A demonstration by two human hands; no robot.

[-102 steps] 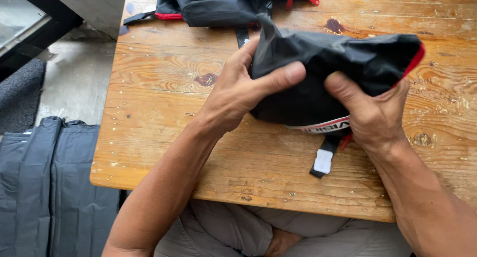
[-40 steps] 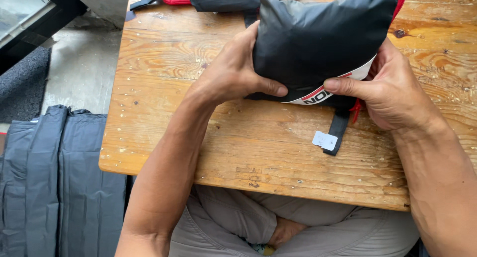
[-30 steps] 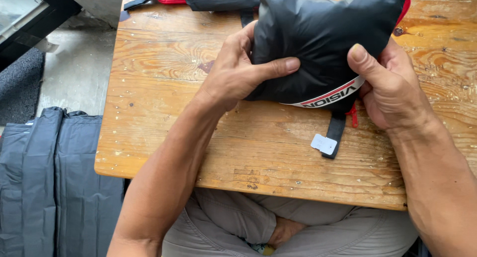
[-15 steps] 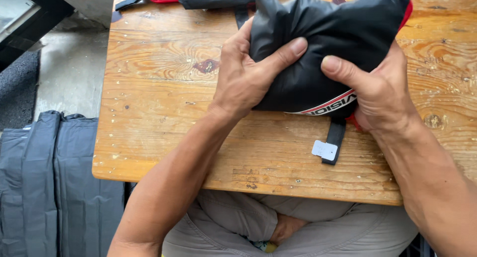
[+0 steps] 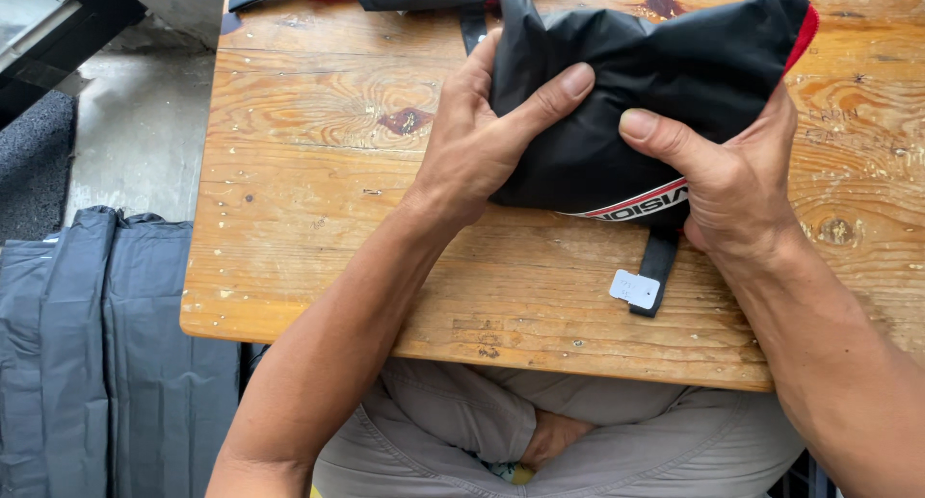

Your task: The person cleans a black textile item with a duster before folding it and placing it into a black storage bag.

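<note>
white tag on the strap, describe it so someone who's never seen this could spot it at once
On the wooden table, both hands grip a black bundled garment. A black strap hangs from the bundle's near edge toward the person. The white tag lies beside the strap's end, a small pale rectangle, the only white piece on the bare wood.

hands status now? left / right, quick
Left hand: closed on the black bundled garment, thumb across its top.
Right hand: closed on the same garment from the other side, thumb pressing its front.

Bright, even daylight, soft shadows under the forearms, everything sharp, with slight wide-angle stretch at the edges.
</note>
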